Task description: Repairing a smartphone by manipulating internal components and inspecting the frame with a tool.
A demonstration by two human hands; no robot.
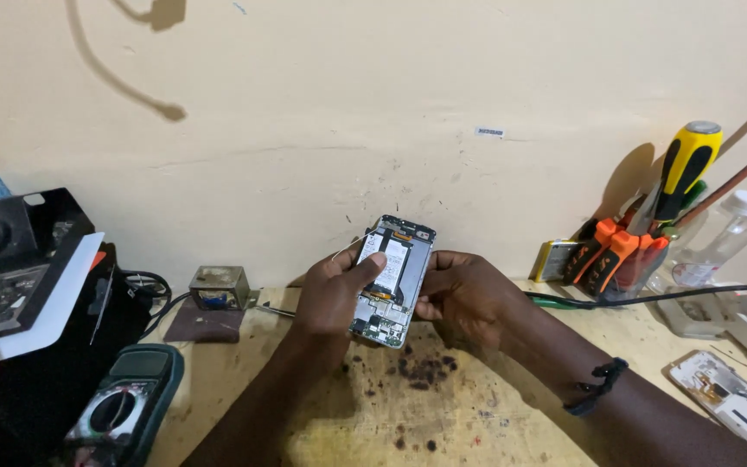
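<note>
An opened smartphone [395, 277] with its back cover off is held upright above the wooden bench [443, 415], showing a battery and circuit board. My left hand [332, 294] grips its left side, with the thumb pressed across the battery. A thin wire or tweezer tip sticks out above that hand's fingers. My right hand [464, 294] grips the phone's right edge. A black band sits on my right wrist.
A multimeter [127, 402] lies at the lower left beside a black device stack [19, 259]. A small metal block [219, 285] rests at the wall. Orange-handled pliers and a yellow screwdriver [685, 169] stand at right, by a clear bottle [724, 233]. Another phone part [732, 402] lies at right.
</note>
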